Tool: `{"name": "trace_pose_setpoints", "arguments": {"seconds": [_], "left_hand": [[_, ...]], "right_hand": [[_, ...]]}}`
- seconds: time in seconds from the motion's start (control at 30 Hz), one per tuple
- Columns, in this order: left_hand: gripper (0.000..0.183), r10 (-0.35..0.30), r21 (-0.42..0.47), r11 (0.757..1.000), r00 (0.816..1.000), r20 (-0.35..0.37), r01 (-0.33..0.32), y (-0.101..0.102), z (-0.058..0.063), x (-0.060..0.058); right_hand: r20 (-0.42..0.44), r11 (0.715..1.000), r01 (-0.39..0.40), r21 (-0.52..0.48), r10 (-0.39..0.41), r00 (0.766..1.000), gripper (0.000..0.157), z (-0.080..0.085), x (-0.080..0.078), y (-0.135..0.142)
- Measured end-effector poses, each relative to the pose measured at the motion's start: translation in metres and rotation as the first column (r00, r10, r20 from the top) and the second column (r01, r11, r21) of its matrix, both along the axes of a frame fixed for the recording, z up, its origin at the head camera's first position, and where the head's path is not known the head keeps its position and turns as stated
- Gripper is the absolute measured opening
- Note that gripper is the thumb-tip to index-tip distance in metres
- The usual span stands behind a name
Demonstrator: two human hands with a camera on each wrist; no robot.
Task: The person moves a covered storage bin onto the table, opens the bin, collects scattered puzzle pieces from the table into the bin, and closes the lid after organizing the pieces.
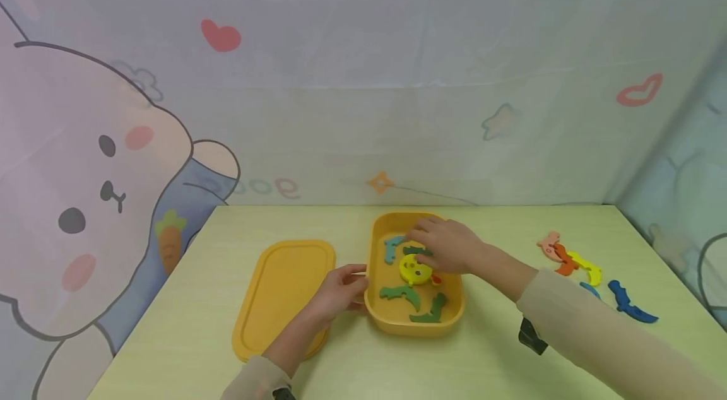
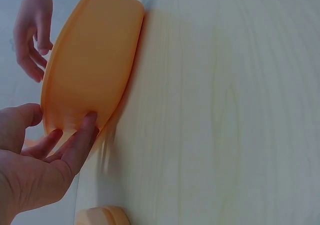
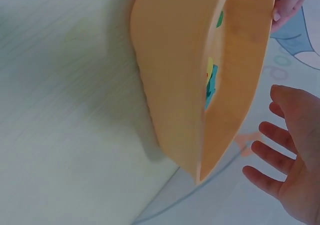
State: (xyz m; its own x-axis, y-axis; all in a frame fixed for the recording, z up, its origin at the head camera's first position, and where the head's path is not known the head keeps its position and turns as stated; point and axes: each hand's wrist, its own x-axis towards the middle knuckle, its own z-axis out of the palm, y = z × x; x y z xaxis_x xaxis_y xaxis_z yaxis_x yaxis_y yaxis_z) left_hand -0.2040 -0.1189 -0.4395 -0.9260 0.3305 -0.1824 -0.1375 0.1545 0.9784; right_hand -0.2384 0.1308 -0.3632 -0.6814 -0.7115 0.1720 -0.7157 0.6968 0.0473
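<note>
A deep yellow-orange box (image 1: pixel 416 328) without a cover stands on the table. Inside lie a round yellow piece (image 1: pixel 413 270) with face-like markings, a light blue piece (image 1: pixel 390 251), several green pieces (image 1: pixel 402 293) and a small red piece (image 1: pixel 436 279). My left hand (image 1: pixel 341 291) touches the outside of the box's left wall, thumb by the rim and fingertips against the side. Over the far right part of the box hovers my right hand (image 1: pixel 445 243), fingers spread and holding nothing in the right wrist view. It hides some of the contents in the head view.
Left of the box lies a flat yellow-orange lid (image 1: pixel 284 296). Small pieces lie on the right of the table: pink (image 1: pixel 549 247), orange (image 1: pixel 565 260), yellow (image 1: pixel 588 270), light blue (image 1: pixel 591 289) and dark blue (image 1: pixel 629 304). A printed cloth (image 1: pixel 363 103) hangs behind the table.
</note>
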Motion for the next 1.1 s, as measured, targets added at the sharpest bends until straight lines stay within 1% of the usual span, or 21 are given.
{"name": "trace_pose_setpoints", "arguments": {"seconds": [0.17,0.23,0.4,0.57,0.77,0.9,1.0,1.1], "left_hand": [[0.047,-0.004,-0.002,1.0,1.0,-0.003,0.004,0.0,0.001,0.001],[0.047,-0.004,0.001,1.0,1.0,-0.004,0.004,0.0,0.001,0.001],[0.046,-0.004,0.009,1.0,1.0,-0.005,0.005,0.0,0.0,0.0],[0.046,-0.004,0.005,1.0,1.0,-0.004,0.004,0.0,0.0,0.0],[0.047,-0.009,0.016,1.0,1.0,-0.005,0.009,0.001,-0.001,0.0],[0.047,-0.006,0.012,1.0,1.0,-0.004,0.006,0.001,-0.001,-0.001],[0.046,-0.001,0.004,1.0,1.0,-0.001,0.001,0.001,-0.002,-0.001],[0.045,0.004,-0.001,1.0,1.0,0.004,-0.004,0.0,-0.001,-0.001]], "right_hand": [[-0.08,0.998,-0.053,-0.029,0.051,0.996,0.027,-0.003,0.003,0.007],[-0.09,0.997,-0.067,-0.036,0.063,0.994,0.027,-0.003,0.004,0.01],[-0.097,0.997,-0.067,-0.047,0.062,0.993,0.026,-0.001,0.007,0.019],[-0.115,0.999,-0.04,-0.037,0.035,0.993,0.023,0.0,0.009,0.03],[-0.098,0.999,0.001,-0.04,-0.005,0.995,0.023,0.002,0.012,0.044],[-0.073,0.999,0.035,-0.034,-0.038,0.997,0.023,0.003,0.015,0.054],[-0.049,0.998,0.056,-0.036,-0.058,0.997,0.024,0.006,0.018,0.061],[-0.045,0.997,0.067,-0.039,-0.069,0.997,0.025,0.01,0.02,0.068]]}}
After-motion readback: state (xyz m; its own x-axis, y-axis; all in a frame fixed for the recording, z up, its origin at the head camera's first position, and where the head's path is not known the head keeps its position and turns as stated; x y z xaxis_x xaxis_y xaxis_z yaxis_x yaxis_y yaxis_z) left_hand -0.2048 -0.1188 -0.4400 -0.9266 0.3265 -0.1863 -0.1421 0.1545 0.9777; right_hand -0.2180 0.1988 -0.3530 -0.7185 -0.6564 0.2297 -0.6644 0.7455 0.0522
